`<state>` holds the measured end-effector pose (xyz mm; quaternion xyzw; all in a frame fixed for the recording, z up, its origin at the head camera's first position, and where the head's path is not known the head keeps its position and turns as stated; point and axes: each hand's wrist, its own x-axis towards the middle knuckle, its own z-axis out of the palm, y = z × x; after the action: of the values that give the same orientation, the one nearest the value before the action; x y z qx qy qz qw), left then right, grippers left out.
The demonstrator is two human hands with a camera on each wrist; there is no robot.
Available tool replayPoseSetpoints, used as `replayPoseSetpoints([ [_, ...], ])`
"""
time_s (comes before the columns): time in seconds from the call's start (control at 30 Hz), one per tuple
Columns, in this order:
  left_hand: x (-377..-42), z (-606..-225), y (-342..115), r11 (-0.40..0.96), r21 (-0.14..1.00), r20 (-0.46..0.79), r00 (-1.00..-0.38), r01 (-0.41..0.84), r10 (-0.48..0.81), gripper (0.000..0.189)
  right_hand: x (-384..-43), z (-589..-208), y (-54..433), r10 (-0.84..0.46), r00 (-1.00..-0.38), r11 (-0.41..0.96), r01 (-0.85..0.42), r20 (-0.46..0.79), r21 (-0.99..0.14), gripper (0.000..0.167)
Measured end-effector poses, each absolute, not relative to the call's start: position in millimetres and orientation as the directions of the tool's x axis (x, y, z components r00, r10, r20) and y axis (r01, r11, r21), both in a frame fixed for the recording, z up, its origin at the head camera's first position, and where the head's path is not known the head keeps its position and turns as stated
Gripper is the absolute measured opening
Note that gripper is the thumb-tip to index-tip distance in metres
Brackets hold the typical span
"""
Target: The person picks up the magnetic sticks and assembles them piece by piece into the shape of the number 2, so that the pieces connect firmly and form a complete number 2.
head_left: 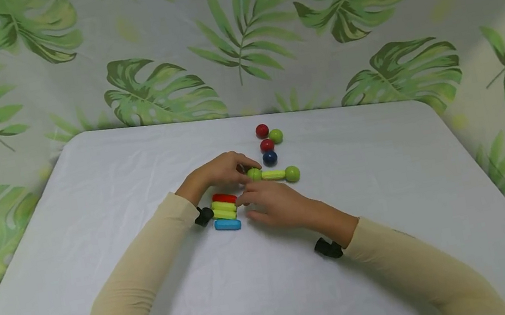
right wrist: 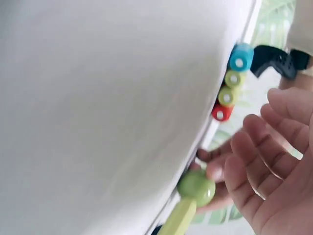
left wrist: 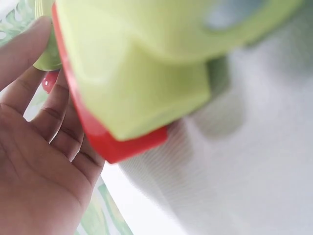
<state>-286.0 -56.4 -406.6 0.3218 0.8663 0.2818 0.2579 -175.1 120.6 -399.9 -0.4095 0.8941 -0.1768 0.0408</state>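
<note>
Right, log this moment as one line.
left hand: holds green ball at end of yellow stick | right hand: empty, near four loose sticks | farther back: loose balls, two red, one green, one blue

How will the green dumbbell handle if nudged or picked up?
The dumbbell would probably roll crosswise: the balls at its ends look wider than the bar between them. It's likely stiff, since the bar looks straight. Its near ball shows glossy highlights in the right wrist view, so it may be a bit slippery.
</note>
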Motion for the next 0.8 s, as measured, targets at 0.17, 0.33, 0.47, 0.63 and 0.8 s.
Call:
replayPoseSetpoints([
  [0.17, -286.6, -406.1, -56.5, 0.615, 0.664, -0.249, -0.65, 0.425, 0.718, 0.044, -175.8, -402.0, 104.5, -0.769, -0.638, 0.597, -0.736, 0.031, -0.318, 0.027],
  [0.33, -284.8, -405.4, -55.9, 0.614, 0.675, -0.252, -0.653, 0.411, 0.714, 0.045, -176.7, -406.5, 99.8, -0.786, -0.618, 0.594, -0.755, -0.003, -0.279, 0.028],
  [0.47, -284.1, -405.9, -55.9, 0.614, 0.676, -0.257, -0.65, 0.408, 0.715, 0.045, -176.3, -408.2, 101.0, -0.778, -0.628, 0.601, -0.746, 0.001, -0.287, 0.024],
  [0.63, -284.7, -407.0, -55.4, 0.614, 0.666, -0.25, -0.649, 0.423, 0.718, 0.045, -176.2, -407.6, 103.8, -0.752, -0.659, 0.627, -0.713, -0.006, -0.315, 0.018],
  [0.8, -285.4, -405.8, -56.2, 0.627, 0.653, -0.258, -0.653, 0.426, 0.712, 0.045, -175.9, -404.4, 109.1, -0.718, -0.693, 0.667, -0.662, -0.06, -0.341, 0.014],
])
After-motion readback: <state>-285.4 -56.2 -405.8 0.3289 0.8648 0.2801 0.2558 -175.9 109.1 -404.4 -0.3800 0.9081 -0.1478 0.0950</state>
